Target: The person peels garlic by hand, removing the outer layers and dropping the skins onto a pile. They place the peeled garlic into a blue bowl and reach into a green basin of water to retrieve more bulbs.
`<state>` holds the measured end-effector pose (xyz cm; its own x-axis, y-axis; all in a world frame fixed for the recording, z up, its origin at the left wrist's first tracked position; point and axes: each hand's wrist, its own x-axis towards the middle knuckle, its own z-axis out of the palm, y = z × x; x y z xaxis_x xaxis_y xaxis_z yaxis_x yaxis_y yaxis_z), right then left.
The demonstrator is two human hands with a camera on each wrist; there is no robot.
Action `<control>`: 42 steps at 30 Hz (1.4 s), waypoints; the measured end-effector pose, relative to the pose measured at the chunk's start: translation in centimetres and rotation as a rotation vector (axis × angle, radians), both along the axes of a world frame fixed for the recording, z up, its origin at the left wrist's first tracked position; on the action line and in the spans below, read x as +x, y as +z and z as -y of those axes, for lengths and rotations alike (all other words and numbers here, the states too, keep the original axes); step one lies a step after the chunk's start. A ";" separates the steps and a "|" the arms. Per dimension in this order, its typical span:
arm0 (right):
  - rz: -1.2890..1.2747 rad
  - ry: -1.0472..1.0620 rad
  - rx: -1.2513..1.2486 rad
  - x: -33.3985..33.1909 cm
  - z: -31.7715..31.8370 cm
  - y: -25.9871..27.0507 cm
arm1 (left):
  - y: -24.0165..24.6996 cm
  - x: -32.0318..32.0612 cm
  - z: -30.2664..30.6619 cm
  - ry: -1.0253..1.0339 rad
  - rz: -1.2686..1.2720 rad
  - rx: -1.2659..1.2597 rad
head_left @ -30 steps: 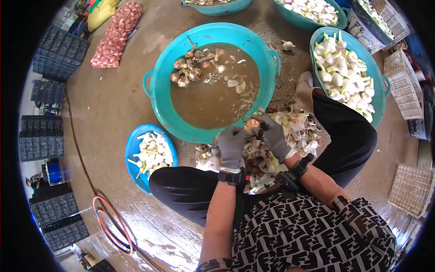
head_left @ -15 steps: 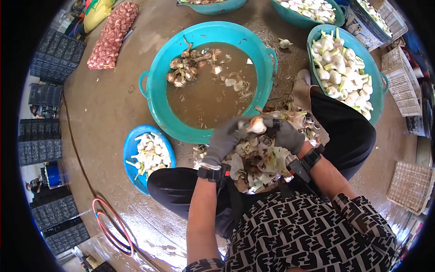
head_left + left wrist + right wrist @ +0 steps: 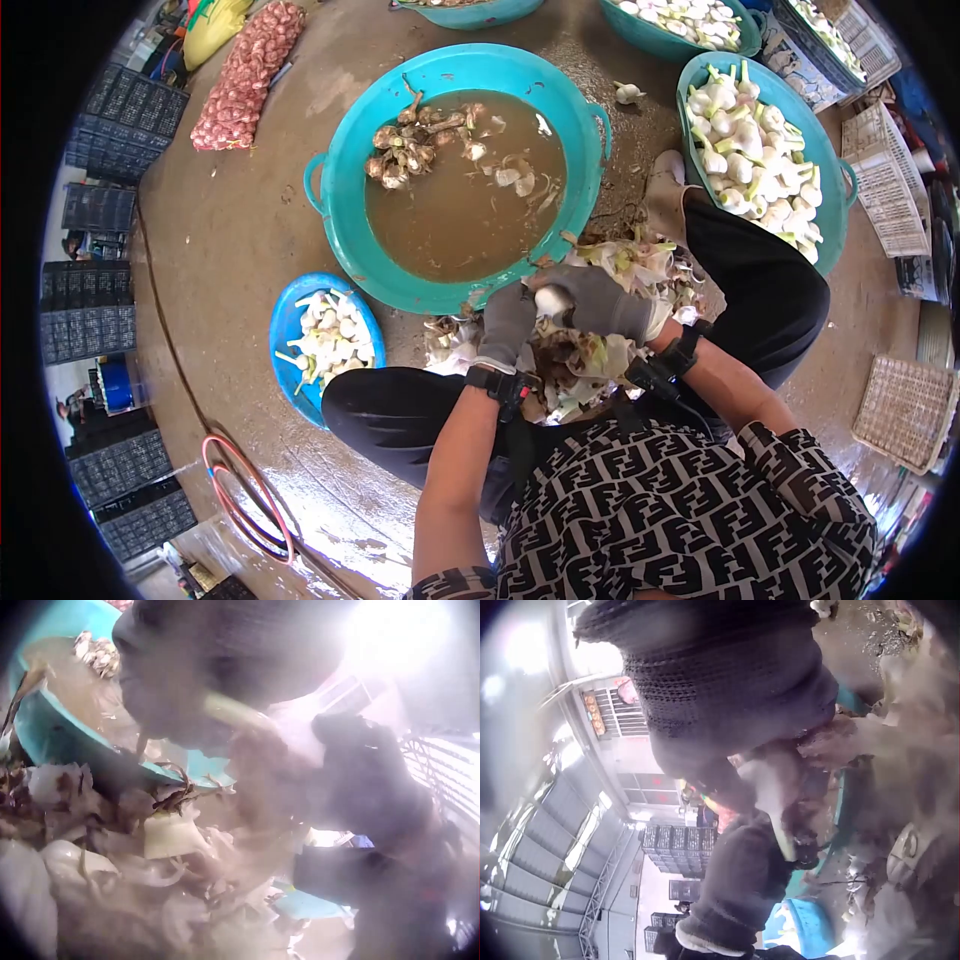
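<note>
Both hands wear grey knit gloves and meet over the near rim of the big teal basin point(image 3: 345, 235). Between them is a garlic bulb point(image 3: 552, 300), its white side showing in the head view. My right hand point(image 3: 612, 302) grips the bulb from the right. My left hand point(image 3: 508, 325) has its fingers curled at the bulb's stem side; a pale green stem point(image 3: 782, 836) points toward it in the right wrist view. Brownish loose skin hangs by the bulb. Under the hands lies a heap of peeled garlic skins point(image 3: 570, 365).
Unpeeled garlic bulbs point(image 3: 400, 155) lie in the basin's muddy water. A blue basin point(image 3: 283, 345) of peeled garlic stands at left, a larger teal tub point(image 3: 835, 240) of peeled bulbs at right. A red net sack point(image 3: 250, 75), a hose point(image 3: 250, 500) and white baskets point(image 3: 905, 415) sit around.
The left hand swung outward to the left, then came back in to the bulb. The bulb shows a clean white surface where it looked brown earlier; skins below have shifted.
</note>
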<state>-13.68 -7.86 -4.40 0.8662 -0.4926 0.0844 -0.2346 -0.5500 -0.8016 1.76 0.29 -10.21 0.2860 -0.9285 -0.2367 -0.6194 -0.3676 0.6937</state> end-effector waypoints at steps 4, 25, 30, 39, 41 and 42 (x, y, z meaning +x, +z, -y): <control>-0.054 -0.206 0.265 -0.4 0.2 0.1 | -1.0 1.8 -0.6 0.173 -0.586 0.025; -0.101 -0.402 0.534 -3.5 3.4 -2.1 | 5.7 2.7 -0.5 0.078 -0.358 -0.093; -0.209 -0.330 0.335 -3.0 2.8 -0.9 | 8.7 0.0 0.7 -0.125 0.231 -0.157; -0.354 -0.167 0.305 1.4 -1.0 0.0 | 5.3 -0.5 1.4 -0.023 -0.012 -0.233; -0.319 -0.134 0.466 1.5 -1.1 1.5 | 3.8 2.3 1.0 0.030 0.141 -0.251; -0.301 -0.117 0.546 1.5 -1.2 1.9 | 2.7 5.3 0.5 0.028 0.253 -0.299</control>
